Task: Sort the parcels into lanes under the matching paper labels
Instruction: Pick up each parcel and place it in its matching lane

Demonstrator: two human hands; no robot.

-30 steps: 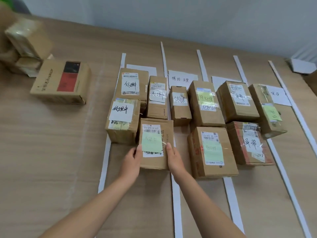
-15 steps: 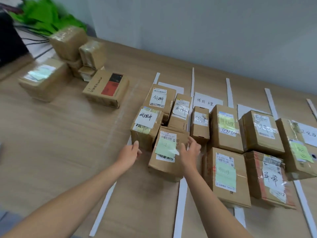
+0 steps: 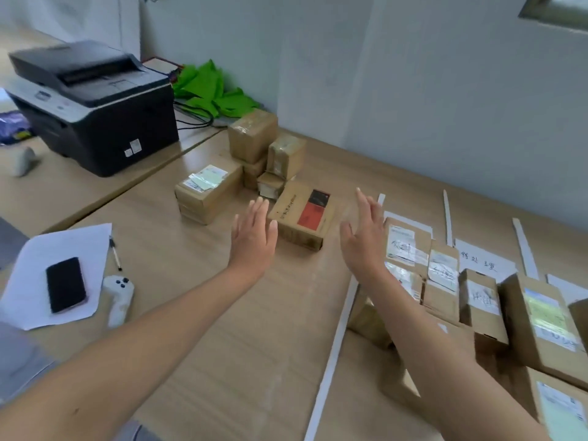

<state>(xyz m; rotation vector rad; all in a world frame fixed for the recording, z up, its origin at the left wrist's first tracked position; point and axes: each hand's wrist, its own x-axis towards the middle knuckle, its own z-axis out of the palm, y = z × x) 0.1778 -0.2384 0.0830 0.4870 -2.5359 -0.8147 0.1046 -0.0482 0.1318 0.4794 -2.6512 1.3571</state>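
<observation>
**Hands.** We log the left hand [image 3: 253, 237] and the right hand [image 3: 366, 237] raised over the table [image 3: 197, 329]. The fingers of both are straight and spread and grip nothing, and the palms are turned toward each other.

**Unsorted parcels.** The red-and-black box [image 3: 302, 218] lies flat just beyond the gap between the two hands. We cannot tell whether the left fingertips touch its near edge. Behind it stands the taped stack [image 3: 264, 148], and to its left lies the labelled box [image 3: 206, 189]. Seen from the hands, the red-and-black box fronts that stack.

**Sorted parcels.** At the right, the sorted parcels [image 3: 442, 272] lie in rows between white paper strips [image 3: 334, 354], below a handwritten paper label [image 3: 483, 262]. The right forearm covers part of the row nearest the left strip.

**Surroundings.**
- A black printer [image 3: 92, 103] sits on the adjoining desk at far left.
- Green bags [image 3: 213, 90] lie behind it against the wall.
- A phone [image 3: 66, 284] rests face-down or dark — we cannot tell which — on a white sheet [image 3: 38, 259].
- A pen [image 3: 115, 256] and a white handheld device [image 3: 119, 297] lie just beside the sheet, well apart from the hands.
</observation>
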